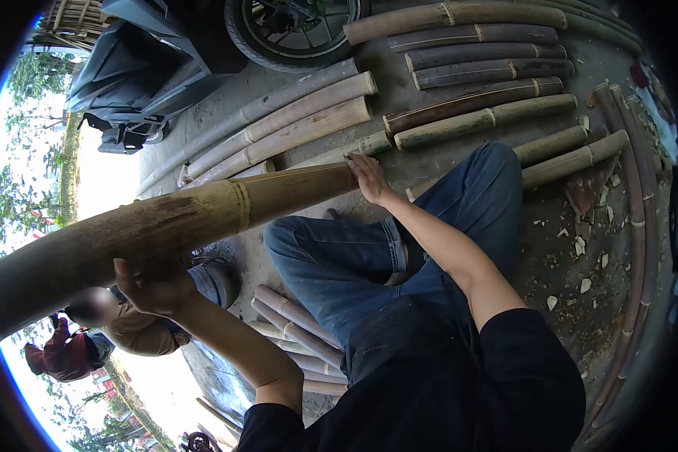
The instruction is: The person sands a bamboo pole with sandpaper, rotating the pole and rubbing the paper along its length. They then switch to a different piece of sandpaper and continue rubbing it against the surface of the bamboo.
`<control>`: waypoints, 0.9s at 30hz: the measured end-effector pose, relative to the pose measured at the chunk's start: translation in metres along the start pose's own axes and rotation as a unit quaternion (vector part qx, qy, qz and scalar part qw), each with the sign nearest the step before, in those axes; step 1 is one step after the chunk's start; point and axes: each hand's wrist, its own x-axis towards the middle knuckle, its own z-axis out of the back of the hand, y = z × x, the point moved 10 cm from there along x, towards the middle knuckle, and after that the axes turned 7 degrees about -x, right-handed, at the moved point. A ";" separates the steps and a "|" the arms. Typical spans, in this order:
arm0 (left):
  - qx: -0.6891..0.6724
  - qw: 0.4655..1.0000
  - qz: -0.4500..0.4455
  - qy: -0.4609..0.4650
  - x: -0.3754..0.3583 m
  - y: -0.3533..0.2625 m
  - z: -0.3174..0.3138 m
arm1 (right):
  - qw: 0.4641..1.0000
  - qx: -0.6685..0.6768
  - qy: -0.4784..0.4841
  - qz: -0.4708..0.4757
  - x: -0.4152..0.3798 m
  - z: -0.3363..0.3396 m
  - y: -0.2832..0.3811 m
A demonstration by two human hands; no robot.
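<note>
A thick bamboo pole [203,215] slants across the left half of the view, its near end large at the left edge and its narrower end over my knees. My left hand [154,286] holds it from below near the thick part; the thumb shows, while shadow and the pole hide most of the fingers. At the narrow end, my right hand [368,179] grips the pole's rim with its fingers closed against it. My legs in jeans [459,188] are bent beneath the pole.
Cut bamboo lengths [490,117] lie in rows on the ground ahead, with more bamboo pieces [297,328] by my left side. Long poles [636,218] and pale chips [580,245] are at the right. A motorbike [166,53] stands ahead left. Other people [139,329] are at the left.
</note>
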 end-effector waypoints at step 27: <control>0.054 0.988 -0.074 -0.126 0.013 0.003 0.005 | 0.967 0.185 -0.088 0.149 0.039 0.086 0.349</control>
